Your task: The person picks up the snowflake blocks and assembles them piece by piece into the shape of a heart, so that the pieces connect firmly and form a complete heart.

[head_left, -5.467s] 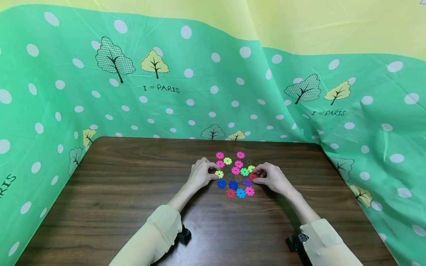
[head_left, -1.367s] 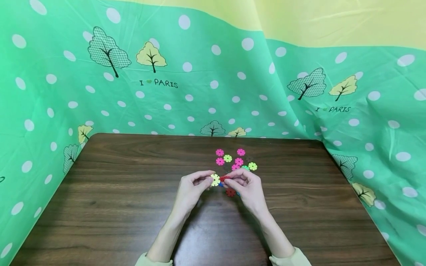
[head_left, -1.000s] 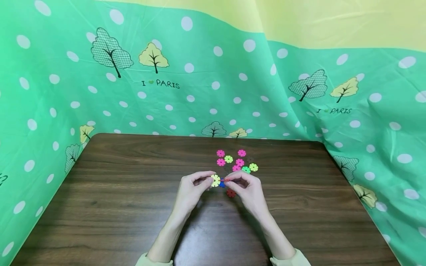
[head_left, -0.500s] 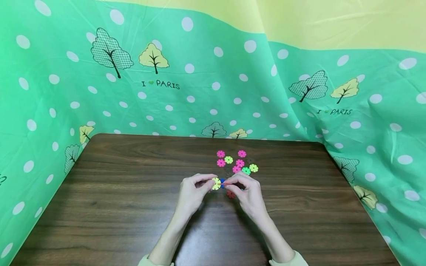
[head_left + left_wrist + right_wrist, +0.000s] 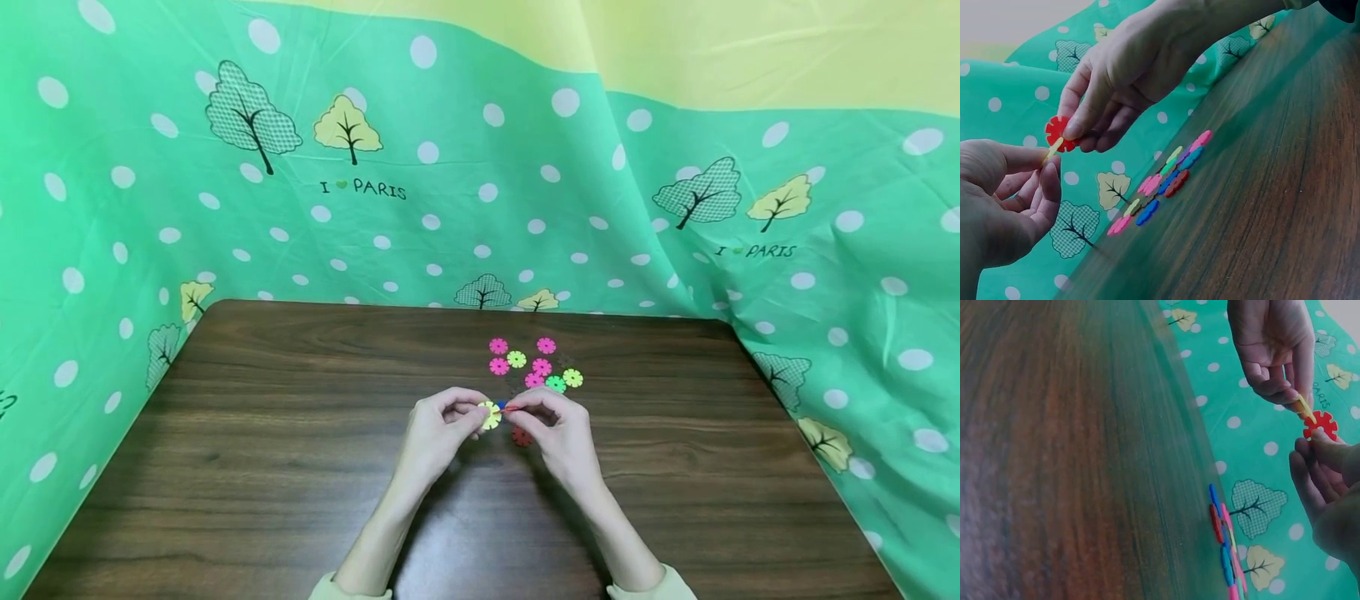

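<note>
In the head view my left hand [image 5: 438, 429] pinches a yellow notched interlocking disc [image 5: 491, 416] between thumb and fingers, its flat face towards me. My right hand [image 5: 561, 429] pinches a red notched disc [image 5: 512, 408], seen edge-on here. Both wrist views show the two discs meeting at their rims, roughly crosswise: the red disc [image 5: 1055, 131] turns its face to the left wrist camera, while the yellow disc [image 5: 1053, 149] appears as a thin strip. From the right wrist, the yellow disc [image 5: 1305, 409] overlaps a notch of the red disc [image 5: 1325, 427]. Both hands are raised above the table.
Beyond the hands lie several loose discs on the brown wooden table [image 5: 300, 467], among them a pink disc [image 5: 498, 345], a green disc [image 5: 556, 384] and a yellow disc [image 5: 573, 378]. A darker red disc [image 5: 522, 436] shows below the hands. A green dotted curtain [image 5: 420, 183] stands behind.
Earlier the hands were apart at both sides of the disc group, fingers at a yellow and a red disc. Those discs are now lifted and joined edge to edge; lately both only shifted slightly.
</note>
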Demonstrator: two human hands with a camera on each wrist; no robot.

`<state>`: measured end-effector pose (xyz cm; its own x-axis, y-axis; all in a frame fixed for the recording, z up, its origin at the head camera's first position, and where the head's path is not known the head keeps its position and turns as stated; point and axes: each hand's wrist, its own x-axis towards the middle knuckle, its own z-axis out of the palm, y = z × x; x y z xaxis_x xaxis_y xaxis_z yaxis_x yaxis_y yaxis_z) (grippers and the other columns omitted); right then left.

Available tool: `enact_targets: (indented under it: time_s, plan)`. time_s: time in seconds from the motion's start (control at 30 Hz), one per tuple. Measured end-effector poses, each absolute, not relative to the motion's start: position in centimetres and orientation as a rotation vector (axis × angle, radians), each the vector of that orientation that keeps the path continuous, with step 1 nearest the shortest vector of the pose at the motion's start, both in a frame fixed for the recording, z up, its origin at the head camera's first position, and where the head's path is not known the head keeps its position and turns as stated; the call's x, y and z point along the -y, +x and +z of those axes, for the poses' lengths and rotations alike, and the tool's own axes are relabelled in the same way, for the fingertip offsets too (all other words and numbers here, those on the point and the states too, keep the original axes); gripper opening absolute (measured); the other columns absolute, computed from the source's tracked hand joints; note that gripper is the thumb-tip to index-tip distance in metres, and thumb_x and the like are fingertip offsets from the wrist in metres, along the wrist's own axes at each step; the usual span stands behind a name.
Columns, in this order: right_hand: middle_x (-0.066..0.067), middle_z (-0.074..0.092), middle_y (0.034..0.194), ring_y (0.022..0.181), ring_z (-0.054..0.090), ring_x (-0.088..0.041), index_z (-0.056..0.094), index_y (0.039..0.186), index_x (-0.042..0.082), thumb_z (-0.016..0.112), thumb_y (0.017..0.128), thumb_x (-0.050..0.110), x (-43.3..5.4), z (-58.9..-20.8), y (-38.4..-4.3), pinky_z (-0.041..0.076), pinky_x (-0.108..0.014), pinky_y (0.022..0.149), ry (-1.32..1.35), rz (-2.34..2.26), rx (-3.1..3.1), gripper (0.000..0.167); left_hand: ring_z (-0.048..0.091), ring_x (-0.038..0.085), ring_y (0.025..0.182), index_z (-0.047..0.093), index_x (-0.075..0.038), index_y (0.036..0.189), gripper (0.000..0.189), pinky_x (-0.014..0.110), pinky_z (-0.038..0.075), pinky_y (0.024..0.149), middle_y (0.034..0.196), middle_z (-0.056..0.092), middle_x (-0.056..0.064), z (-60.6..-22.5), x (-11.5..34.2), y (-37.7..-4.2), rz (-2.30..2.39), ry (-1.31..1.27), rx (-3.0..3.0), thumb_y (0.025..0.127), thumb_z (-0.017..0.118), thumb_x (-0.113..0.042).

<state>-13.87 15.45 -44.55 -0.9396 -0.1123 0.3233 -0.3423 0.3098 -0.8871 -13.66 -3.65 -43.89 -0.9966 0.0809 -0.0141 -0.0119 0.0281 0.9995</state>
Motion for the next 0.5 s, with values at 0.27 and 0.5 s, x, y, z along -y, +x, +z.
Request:
enact_targets:
  time_s: [0.27, 0.5]
  plan:
    - [-0.016, 0.077, 0.100, 0.085, 0.075, -0.011, 0.077, 0.106, 0.005, 0.075, 0.092, 0.006, -15.9, -44.3, -14.0, 0.061, -0.020, 0.077, 0.387, 1.758, 2.342, 0.014, 0.071, 0.010, 0.067, 0.070, 0.004, 0.105, 0.014, 0.023, 0.061, 0.067, 0.089, 0.073, 0.019, -43.9, 3.6, -13.8, 2.219, 0.085, -2.039, 0.092, 0.073, -0.002]
    - [-0.022, 0.075, 0.111, 0.091, 0.077, -0.015, 0.072, 0.117, 0.000, 0.071, 0.095, 0.003, -16.6, -44.0, -14.1, 0.062, -0.023, 0.083, 0.379, 1.861, 2.302, 0.022, 0.075, 0.020, 0.072, 0.066, 0.007, 0.105, 0.015, 0.028, 0.064, 0.069, 0.088, 0.071, 0.020, -43.8, 3.8, -13.9, 2.282, 0.063, -1.973, 0.092, 0.072, 0.002]
